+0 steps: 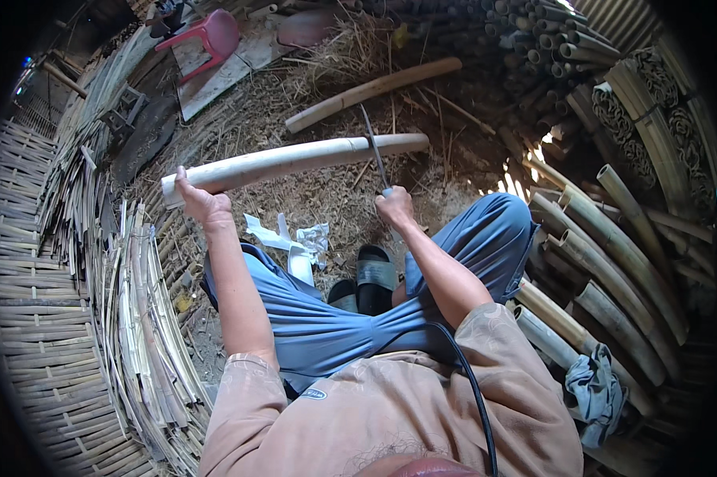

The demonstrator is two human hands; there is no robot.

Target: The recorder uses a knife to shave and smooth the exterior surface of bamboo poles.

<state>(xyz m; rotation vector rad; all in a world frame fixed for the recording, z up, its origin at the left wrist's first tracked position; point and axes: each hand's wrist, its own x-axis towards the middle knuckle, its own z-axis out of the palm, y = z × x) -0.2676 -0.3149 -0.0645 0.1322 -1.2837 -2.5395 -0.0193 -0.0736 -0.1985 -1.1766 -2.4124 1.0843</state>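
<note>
A thick pale bamboo pole lies slantwise in front of me, its cut end at the left. My left hand is closed round it near that end, with part of the grip hidden. In my right hand is the handle of a long, narrow-bladed cutting tool; whether its edge has teeth is too small to tell. The blade crosses the pole toward its right end, beside a dark notch. Just beyond lies a second, browner bamboo pole, apart from both hands.
Bent bamboo lengths are piled at my right, with a grey cloth over some. Split bamboo strips lie at my left. Crumpled white paper and sandals are between my knees. A red plastic chair stands far left.
</note>
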